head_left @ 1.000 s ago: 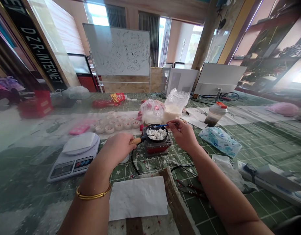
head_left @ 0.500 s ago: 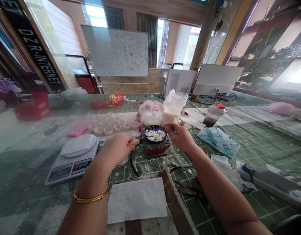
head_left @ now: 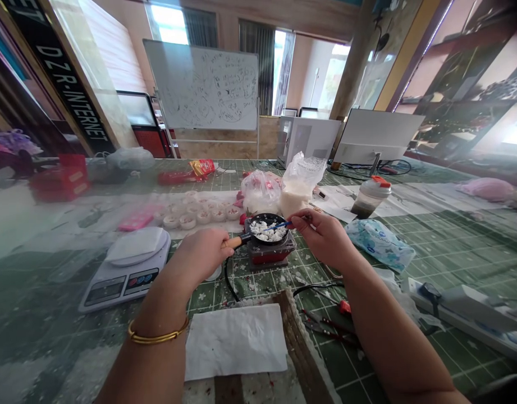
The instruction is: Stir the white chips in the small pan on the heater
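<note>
A small black frying pan (head_left: 279, 239) rests on a little red and grey heating stove (head_left: 270, 257). White crumbly lumps (head_left: 262, 230) lie in the pan. My left hand (head_left: 203, 249) is closed round the pan's wooden handle (head_left: 232, 243). At the pan's right edge, my right hand (head_left: 321, 233) pinches a thin blue stick (head_left: 279, 225), its tip among the white lumps; what kind of tool it is I cannot make out. Behind the pan stand a clear bag of pale granules (head_left: 295, 196) and a knotted plastic bag (head_left: 260, 193).
A kitchen scale (head_left: 126, 275) sits left of my left hand, with several small filled cups (head_left: 203, 215) behind it. Folded white paper (head_left: 236, 342) lies in front. Pliers (head_left: 325, 325), a wipes pack (head_left: 380, 244), a lidded shaker cup (head_left: 371, 197) and a power strip (head_left: 472, 314) are at the right.
My right hand has moved slightly right and outward, and more of the blue stick shows over the pan. My left hand keeps its grip on the handle. The view has shifted a little.
</note>
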Motion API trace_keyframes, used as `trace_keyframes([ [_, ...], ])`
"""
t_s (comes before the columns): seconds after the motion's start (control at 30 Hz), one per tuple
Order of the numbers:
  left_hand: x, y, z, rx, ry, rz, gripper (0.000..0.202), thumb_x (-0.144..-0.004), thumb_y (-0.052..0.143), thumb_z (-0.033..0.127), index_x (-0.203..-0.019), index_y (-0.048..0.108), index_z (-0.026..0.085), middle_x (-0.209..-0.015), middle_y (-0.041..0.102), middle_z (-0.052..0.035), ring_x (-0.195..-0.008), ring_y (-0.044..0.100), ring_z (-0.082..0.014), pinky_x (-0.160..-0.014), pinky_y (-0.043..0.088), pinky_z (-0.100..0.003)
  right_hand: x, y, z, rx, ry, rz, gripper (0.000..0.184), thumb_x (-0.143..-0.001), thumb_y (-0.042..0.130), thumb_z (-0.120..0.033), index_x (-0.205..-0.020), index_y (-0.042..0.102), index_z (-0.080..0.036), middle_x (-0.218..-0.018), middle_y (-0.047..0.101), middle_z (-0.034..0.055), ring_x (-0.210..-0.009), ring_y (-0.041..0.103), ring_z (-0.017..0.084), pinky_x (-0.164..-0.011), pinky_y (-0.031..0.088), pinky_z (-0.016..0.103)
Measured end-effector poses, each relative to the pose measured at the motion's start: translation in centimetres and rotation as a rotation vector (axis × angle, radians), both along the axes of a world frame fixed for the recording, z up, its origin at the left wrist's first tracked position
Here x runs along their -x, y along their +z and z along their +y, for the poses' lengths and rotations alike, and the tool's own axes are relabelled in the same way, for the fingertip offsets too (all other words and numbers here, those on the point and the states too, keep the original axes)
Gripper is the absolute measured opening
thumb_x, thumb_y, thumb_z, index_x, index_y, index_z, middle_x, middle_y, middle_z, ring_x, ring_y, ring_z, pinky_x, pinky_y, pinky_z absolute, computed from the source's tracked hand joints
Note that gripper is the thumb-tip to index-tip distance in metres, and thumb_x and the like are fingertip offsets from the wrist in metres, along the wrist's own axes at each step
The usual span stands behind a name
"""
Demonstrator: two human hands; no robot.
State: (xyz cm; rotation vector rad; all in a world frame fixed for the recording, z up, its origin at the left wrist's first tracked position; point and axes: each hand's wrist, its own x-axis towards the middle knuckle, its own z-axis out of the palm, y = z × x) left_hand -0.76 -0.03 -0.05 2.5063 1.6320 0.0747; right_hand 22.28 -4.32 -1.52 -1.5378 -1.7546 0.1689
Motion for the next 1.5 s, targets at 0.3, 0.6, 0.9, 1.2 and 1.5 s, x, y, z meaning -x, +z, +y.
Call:
trace_keyframes([
  [0.3,-0.1,0.0,0.1,0.003,-0.006,-0.001,0.022,-0.074,0.043,0.037,-0.065,0.053,0.02,-0.066,0.058,-0.0025,-0.06,0.051,-0.0149,-0.05,0.023,-0.025,-0.8,1.0,-0.8,-0.046,-0.104,-0.024,0.027,-0.083,0.043,-0.04,-0.088,0.061,-0.021,-0.077,0.069,0.0023,-0.068,0.059,0.016,-0.062,0.04,0.027],
  [0.6,-0.1,0.0,-0.1,0.026,0.004,-0.002,0.021,-0.074,0.045,0.038,-0.065,0.05,0.019,-0.066,0.057,-0.0011,-0.059,0.05,-0.0133,-0.049,0.022,-0.024,-1.4,0.7,-0.3,-0.054,-0.155,-0.06,0.029,-0.084,0.041,-0.04,-0.091,0.061,-0.02,-0.077,0.068,0.0037,-0.069,0.058,0.017,-0.06,0.038,0.026],
  [0.9,-0.1,0.0,-0.1,0.012,-0.007,0.001,0.022,-0.075,0.043,0.037,-0.066,0.051,0.019,-0.065,0.057,-0.0009,-0.056,0.049,-0.0121,-0.048,0.019,-0.024,-1.7,1.7,-1.5,0.027,-0.12,-0.12,0.028,-0.084,0.042,-0.041,-0.087,0.062,-0.021,-0.071,0.066,0.0009,-0.057,0.052,0.012,-0.056,0.036,0.024],
  [1.2,-0.1,-0.1,0.1,0.021,0.025,0.01,0.023,-0.074,0.044,0.039,-0.066,0.053,0.019,-0.066,0.058,-0.0015,-0.058,0.05,-0.0129,-0.048,0.02,-0.024,-1.1,1.6,-1.5,0.08,-0.043,-0.065,0.03,-0.084,0.042,-0.042,-0.084,0.063,-0.02,-0.069,0.066,0.001,-0.058,0.052,0.012,-0.055,0.036,0.024],
  [1.5,0.0,0.1,0.0,0.021,0.021,-0.003,0.019,-0.073,0.045,0.036,-0.065,0.051,0.019,-0.066,0.057,-0.001,-0.058,0.049,-0.0129,-0.049,0.02,-0.024,-0.9,1.4,-1.2,0.074,-0.016,-0.01,0.031,-0.083,0.042,-0.042,-0.085,0.062,-0.019,-0.072,0.067,0.0022,-0.054,0.05,0.011,-0.052,0.036,0.024],
])
